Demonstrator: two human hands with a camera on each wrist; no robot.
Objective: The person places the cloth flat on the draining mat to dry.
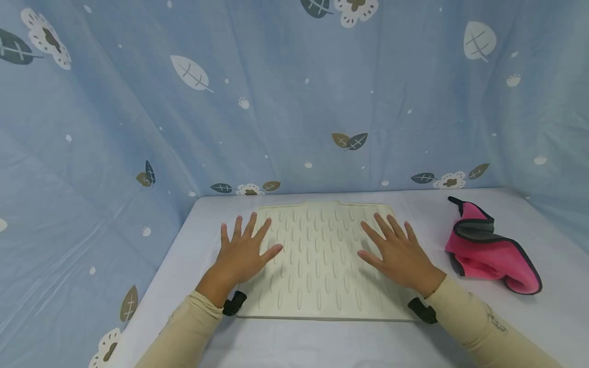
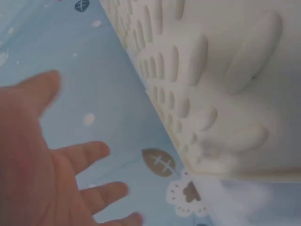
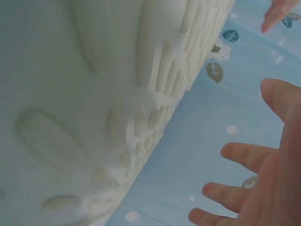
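A cream-coloured board (image 1: pixel 317 260) with rows of raised oval ridges lies flat on the white table. Over its left side my left hand (image 1: pixel 244 254) hovers, palm down, fingers spread and straight. On the opposite side my right hand (image 1: pixel 399 255) is held the same way above the board. Both wrist views show a gap between the palms and the ridged surface, with nothing in the left hand (image 2: pixel 42 160) or the right hand (image 3: pixel 263 165). The board's near corners are partly covered by the wrists.
To the right of the board a crumpled pink cloth (image 1: pixel 492 255) with dark edging and a grey underside lies on the white tabletop (image 1: pixel 294 342). A blue curtain (image 1: pixel 285 102) with leaves and flowers hangs behind and along the sides of the table.
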